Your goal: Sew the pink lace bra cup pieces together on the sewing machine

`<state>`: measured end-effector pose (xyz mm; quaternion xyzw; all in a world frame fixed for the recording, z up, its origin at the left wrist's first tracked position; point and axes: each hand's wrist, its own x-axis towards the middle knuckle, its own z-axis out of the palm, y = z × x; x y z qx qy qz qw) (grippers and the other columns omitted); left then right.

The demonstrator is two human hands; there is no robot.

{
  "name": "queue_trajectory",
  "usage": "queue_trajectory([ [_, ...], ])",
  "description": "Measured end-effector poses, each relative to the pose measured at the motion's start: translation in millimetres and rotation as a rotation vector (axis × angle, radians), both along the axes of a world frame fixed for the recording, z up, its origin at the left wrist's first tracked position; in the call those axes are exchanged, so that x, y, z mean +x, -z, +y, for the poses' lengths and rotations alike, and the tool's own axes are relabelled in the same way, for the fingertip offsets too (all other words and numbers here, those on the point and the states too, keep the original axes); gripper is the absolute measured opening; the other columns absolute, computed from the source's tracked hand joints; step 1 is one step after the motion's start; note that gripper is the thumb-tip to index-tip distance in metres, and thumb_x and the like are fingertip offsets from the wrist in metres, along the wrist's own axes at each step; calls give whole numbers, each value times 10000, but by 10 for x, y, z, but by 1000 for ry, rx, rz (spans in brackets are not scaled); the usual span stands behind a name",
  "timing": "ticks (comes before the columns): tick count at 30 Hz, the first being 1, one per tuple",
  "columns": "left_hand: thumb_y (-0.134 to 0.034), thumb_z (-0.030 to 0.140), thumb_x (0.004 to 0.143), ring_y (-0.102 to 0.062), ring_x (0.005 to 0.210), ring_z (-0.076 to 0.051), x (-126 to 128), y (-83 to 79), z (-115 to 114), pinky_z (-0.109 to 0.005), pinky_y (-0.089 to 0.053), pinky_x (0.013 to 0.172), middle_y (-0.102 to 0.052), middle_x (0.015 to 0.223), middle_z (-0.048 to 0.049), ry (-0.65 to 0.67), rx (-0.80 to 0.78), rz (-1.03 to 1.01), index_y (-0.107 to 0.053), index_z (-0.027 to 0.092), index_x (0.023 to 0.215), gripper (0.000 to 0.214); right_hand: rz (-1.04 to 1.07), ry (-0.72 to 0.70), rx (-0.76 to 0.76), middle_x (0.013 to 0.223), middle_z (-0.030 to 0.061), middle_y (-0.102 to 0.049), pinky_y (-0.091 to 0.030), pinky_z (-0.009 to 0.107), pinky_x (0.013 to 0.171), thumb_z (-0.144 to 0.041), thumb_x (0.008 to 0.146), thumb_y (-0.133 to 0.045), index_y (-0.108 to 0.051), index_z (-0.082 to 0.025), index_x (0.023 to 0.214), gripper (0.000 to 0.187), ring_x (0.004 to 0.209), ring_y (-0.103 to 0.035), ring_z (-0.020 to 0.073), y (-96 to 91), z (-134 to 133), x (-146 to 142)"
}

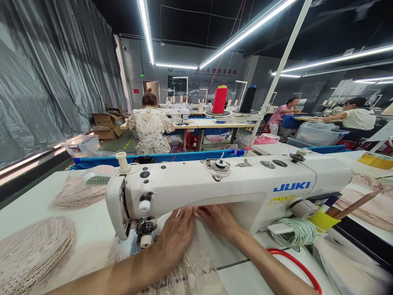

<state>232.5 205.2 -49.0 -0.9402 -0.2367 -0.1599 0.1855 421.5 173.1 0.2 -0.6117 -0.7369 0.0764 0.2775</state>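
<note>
Beneath the arm of a white JUKI sewing machine [196, 184], both hands meet at the edge of a pale pink lace fabric piece [196, 266]. My left hand [178, 229] is palm down, its fingers close together on the fabric, just right of the needle end. From the right, my right hand [219, 221] reaches in with bent fingers closed at the same edge. The machine arm partly covers the fingertips, and both thumbs are largely hidden. The fabric spreads from the hands toward me, over the tabletop.
Stacked lace pieces [39, 250] lie at the left, with another pile [86, 186] behind. A coiled pale green cord [296, 231], a yellow holder [324, 219] and a red loop [296, 266] are at the right. Red [220, 100] and black thread cones [248, 100] stand beyond. Several people work farther back.
</note>
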Motion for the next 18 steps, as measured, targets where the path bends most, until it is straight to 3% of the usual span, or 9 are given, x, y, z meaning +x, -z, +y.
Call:
queue_trajectory([
  [4, -416, 84, 804, -427, 1272, -269, -10, -42, 1, -454, -296, 1091, -481, 1351, -186, 0, -17, 0, -413, 58, 1331, 528, -33, 23, 30, 897, 87, -691, -432, 357, 786, -223, 883, -440, -654, -188, 838, 221, 849, -601, 241, 0, -11, 10],
  [8, -511, 158, 789, -473, 1201, -286, 6, -224, -75, -449, -319, 1056, -530, 1271, -191, 24, -105, 43, -456, 54, 1284, 509, -55, 37, 21, 886, 70, -672, -456, 377, 803, -200, 906, -462, -642, -173, 886, 183, 825, -610, 215, 24, 0, 40],
  [11, -474, 92, 804, -466, 1205, -257, 53, -324, -133, -420, -319, 1053, -530, 1282, -163, 31, -96, 25, -451, 69, 1290, 487, -62, 52, 25, 969, 45, -646, -483, 383, 811, -272, 931, -528, -618, -167, 990, 150, 848, -614, 179, 51, 22, 49],
  [14, -437, 57, 818, -467, 1212, -237, 91, -325, -142, -396, -304, 1063, -526, 1302, -145, 26, -54, -12, -461, 82, 1288, 471, -63, 59, 37, 1052, 48, -622, -498, 390, 817, -311, 934, -551, -603, -165, 1041, 189, 900, -610, 179, 57, 36, 42],
  [18, -492, 147, 791, -411, 1278, -261, 67, -254, -125, -397, -270, 1091, -471, 1372, -178, 20, -65, -2, -439, 48, 1315, 536, -49, 67, 51, 1072, 51, -618, -486, 403, 848, -284, 935, -548, -612, -170, 1016, 154, 938, -600, 186, 24, 29, 23],
])
